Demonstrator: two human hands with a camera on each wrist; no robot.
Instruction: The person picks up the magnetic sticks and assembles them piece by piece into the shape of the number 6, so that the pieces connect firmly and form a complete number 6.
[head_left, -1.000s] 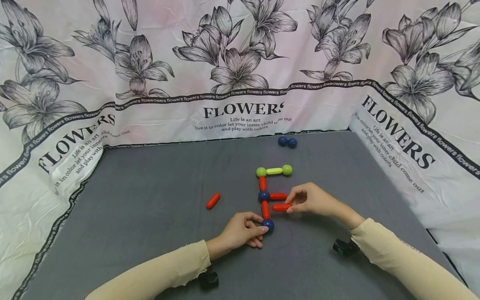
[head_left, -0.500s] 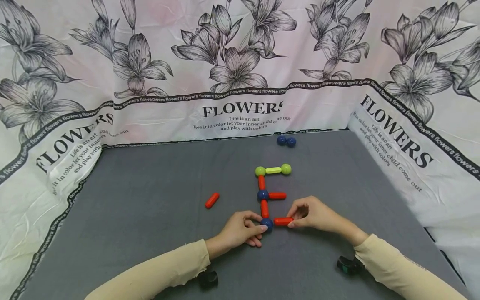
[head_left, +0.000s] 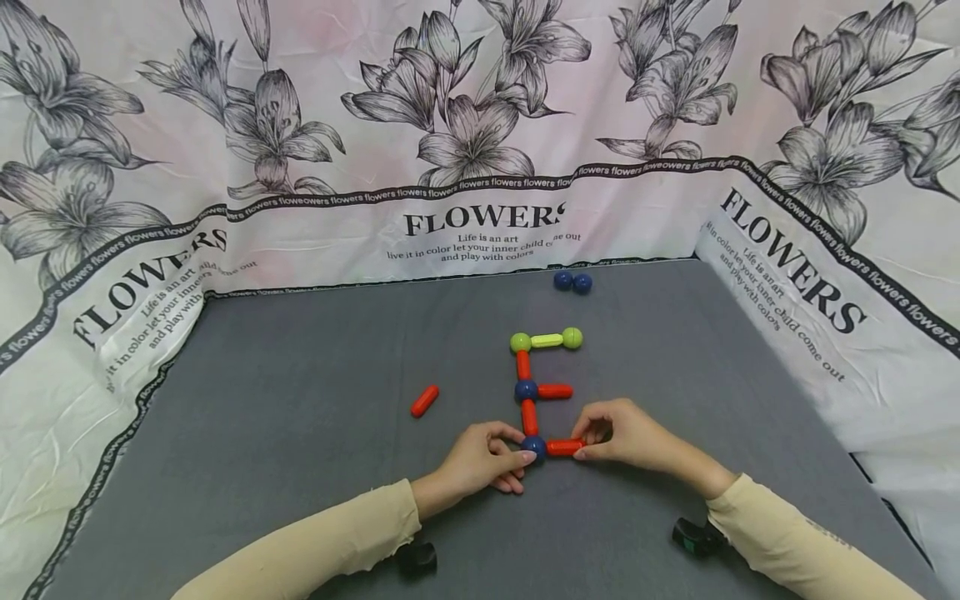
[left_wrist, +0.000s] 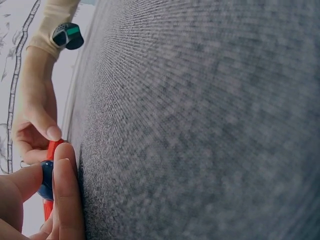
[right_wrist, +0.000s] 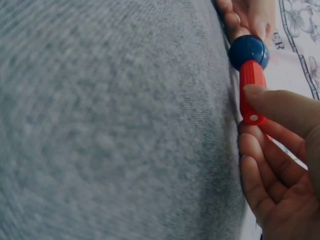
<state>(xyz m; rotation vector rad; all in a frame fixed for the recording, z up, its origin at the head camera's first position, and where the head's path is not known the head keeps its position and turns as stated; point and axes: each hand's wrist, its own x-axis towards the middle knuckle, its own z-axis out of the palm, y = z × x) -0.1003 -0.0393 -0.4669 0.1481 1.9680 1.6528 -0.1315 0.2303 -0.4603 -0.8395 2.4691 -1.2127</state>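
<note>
My left hand [head_left: 483, 458] pinches the nearest blue ball [head_left: 533, 448] between thumb and fingers. With thumb and fingertips, my right hand [head_left: 630, 437] grips a red rod [head_left: 562, 448], whose left end meets that ball; the right wrist view shows the rod [right_wrist: 252, 80] end-on against the blue ball [right_wrist: 248, 51]. From the held ball another red rod [head_left: 529, 418] runs away to a middle blue ball [head_left: 527, 389]. A side red rod [head_left: 555, 391] sticks out right from there. Beyond are a further red rod [head_left: 523, 364] and two green balls joined by a light green rod [head_left: 547, 341].
A loose red rod [head_left: 424, 401] lies left of the assembly on the grey cloth [head_left: 300, 400]. Two blue balls [head_left: 572, 282] sit together near the back edge. A printed flower curtain [head_left: 480, 225] stands behind and along both sides.
My right hand has brought its red rod toward me, from beside the side rod down to the nearest blue ball, and its end now meets the ball. The left hand keeps its place.
</note>
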